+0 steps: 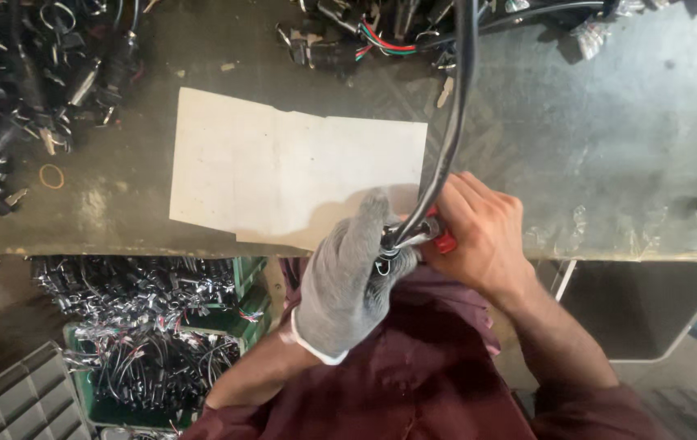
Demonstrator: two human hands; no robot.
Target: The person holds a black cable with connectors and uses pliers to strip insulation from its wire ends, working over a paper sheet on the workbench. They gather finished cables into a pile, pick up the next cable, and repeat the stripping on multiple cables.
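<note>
Over the worn metal bench (pixel 609 147), the grey-gloved left hand (pixel 348 269) grips a small metal fitting (pixel 401 238); the bare right hand (pixel 479 232) clenches a red-handled tool (pixel 444 241) against the thick black cable (pixel 454 114), apparently mid-tightening.

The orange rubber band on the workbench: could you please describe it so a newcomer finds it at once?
Start at the pale cardboard sheet on the grey workbench. Look left toward the pile of black parts. The rubber band lies alone there, a thin orange ring, unlike the dark parts beside it.

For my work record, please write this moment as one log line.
left hand: gloved, holds metal part with key ring | right hand: bare, grips red-handled tool | black cable: runs up | paper sheet: on bench
</note>
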